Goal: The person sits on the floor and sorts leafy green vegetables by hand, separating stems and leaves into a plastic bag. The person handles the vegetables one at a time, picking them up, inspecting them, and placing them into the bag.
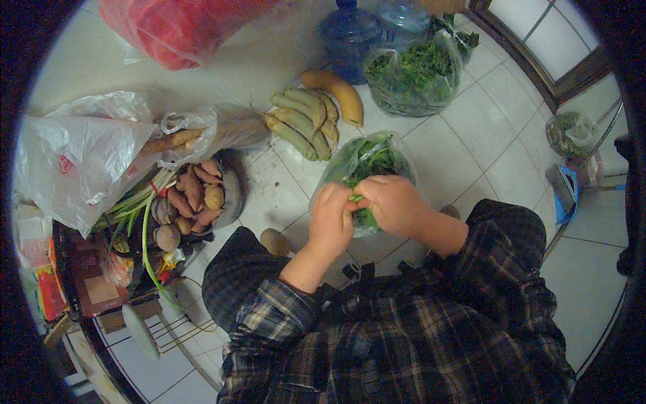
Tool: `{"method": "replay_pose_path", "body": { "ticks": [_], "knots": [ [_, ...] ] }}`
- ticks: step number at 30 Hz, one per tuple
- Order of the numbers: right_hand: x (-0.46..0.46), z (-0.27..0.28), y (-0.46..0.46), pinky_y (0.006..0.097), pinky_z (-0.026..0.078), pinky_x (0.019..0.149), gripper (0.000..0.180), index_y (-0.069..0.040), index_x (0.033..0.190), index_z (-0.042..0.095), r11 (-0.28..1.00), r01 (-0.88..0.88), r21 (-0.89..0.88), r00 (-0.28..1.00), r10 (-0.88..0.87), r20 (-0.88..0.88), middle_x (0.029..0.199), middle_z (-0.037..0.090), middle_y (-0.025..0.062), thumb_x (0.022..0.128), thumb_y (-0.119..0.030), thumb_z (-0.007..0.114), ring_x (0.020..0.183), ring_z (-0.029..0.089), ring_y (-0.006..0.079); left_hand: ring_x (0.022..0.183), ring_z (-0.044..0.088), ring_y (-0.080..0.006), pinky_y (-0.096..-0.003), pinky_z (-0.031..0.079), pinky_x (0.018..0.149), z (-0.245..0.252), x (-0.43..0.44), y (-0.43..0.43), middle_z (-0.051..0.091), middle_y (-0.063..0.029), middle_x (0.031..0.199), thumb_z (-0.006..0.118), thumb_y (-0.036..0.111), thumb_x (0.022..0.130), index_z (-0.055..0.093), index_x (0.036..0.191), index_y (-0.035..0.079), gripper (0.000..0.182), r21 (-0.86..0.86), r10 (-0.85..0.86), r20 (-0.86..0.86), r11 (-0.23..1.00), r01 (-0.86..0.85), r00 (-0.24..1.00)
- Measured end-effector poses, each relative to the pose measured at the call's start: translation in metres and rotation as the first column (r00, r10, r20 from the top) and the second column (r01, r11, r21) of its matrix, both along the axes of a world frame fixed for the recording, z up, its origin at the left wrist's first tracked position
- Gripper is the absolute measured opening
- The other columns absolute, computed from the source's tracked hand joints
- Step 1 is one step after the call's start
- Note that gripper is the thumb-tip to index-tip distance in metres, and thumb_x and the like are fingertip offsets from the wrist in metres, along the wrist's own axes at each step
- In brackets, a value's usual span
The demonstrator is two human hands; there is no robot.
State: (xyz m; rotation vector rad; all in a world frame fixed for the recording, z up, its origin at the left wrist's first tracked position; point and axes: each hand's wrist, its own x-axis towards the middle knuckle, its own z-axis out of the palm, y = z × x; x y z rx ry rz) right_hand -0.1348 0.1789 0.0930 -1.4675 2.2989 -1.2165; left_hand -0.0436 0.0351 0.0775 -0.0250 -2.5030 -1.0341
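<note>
In front of me on the tiled floor is a clear plastic bag (328,174) of dark green leafy vegetables (377,154). Over the bag's near side, my left hand (330,214) and my right hand (396,204) meet with fingertips nearly touching. Pinched between them is a small piece of green stem (356,198). Leaves show below the fingers, inside or against the bag; which one I cannot tell. The hands cover part of the bag and its near opening.
Pale green elongated vegetables (303,121) and a curved tan squash (339,95) lie beyond the bag. Farther right stands another bag of greens (414,76) near a blue water jug (351,40). Sweet potatoes (191,188), scallions (146,222) and a white plastic bag (86,156) crowd the left.
</note>
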Motion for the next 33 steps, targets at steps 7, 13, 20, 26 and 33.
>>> {"method": "replay_pose_path", "body": {
  "ticks": [7,13,20,26,33],
  "knots": [
    [-0.010,0.001,0.010,0.0474,0.046,0.066,0.015,-0.006,0.083,0.057,0.972,-0.219,0.088,0.962,0.200,0.188,0.077,0.060,0.0163,0.082,-0.021,0.058,0.077,0.059,0.0385,0.078,0.051,-0.0367,-0.0438,0.042,0.068,0.004,0.001,-0.013,0.054,-0.0138,0.081,0.061,0.001,0.067,0.055,0.083,0.004,0.017,-0.138,-0.238,-0.041,0.963,0.231,0.970],
    [-0.007,-0.002,0.009,0.0468,0.046,0.066,0.016,-0.005,0.081,0.058,0.989,-0.135,-0.060,0.921,0.148,0.362,0.075,0.060,0.0172,0.082,-0.021,0.057,0.075,0.059,0.0392,0.078,0.052,-0.0359,-0.0420,0.043,0.069,0.004,0.001,-0.006,0.054,-0.0130,0.080,0.059,0.005,0.072,0.056,0.084,0.004,0.013,0.127,-0.160,-0.034,0.978,0.163,0.987],
    [-0.016,-0.011,0.011,0.0471,0.048,0.067,0.016,-0.006,0.084,0.063,0.857,-0.330,0.395,0.936,0.351,0.020,0.078,0.063,0.0161,0.080,-0.020,0.056,0.075,0.061,0.0374,0.080,0.053,-0.0364,-0.0415,0.043,0.071,0.002,0.001,-0.020,0.056,-0.0139,0.079,0.056,0.005,0.075,0.057,0.082,0.004,0.007,0.112,-0.420,0.244,0.908,0.405,0.874],
    [-0.005,-0.025,0.014,0.0470,0.050,0.067,0.020,-0.006,0.084,0.064,0.795,-0.304,0.525,0.926,0.376,-0.033,0.081,0.065,0.0146,0.074,-0.022,0.057,0.076,0.064,0.0340,0.082,0.053,-0.0391,-0.0451,0.043,0.072,-0.008,0.009,-0.016,0.057,-0.0162,0.082,0.057,0.007,0.078,0.056,0.082,0.002,0.007,-0.113,-0.394,0.391,0.876,0.469,0.832],
    [-0.027,-0.033,0.012,0.0436,0.046,0.071,0.014,-0.003,0.096,0.059,0.948,0.157,0.277,0.963,-0.209,0.170,0.088,0.062,0.0195,0.086,-0.009,0.052,0.082,0.060,0.0368,0.091,0.054,-0.0416,-0.0474,0.044,0.078,-0.029,0.012,-0.017,0.058,-0.0223,0.094,0.054,0.010,0.087,0.058,0.101,-0.001,0.018,-0.043,0.071,0.461,0.997,-0.057,0.884]
  ]
}}
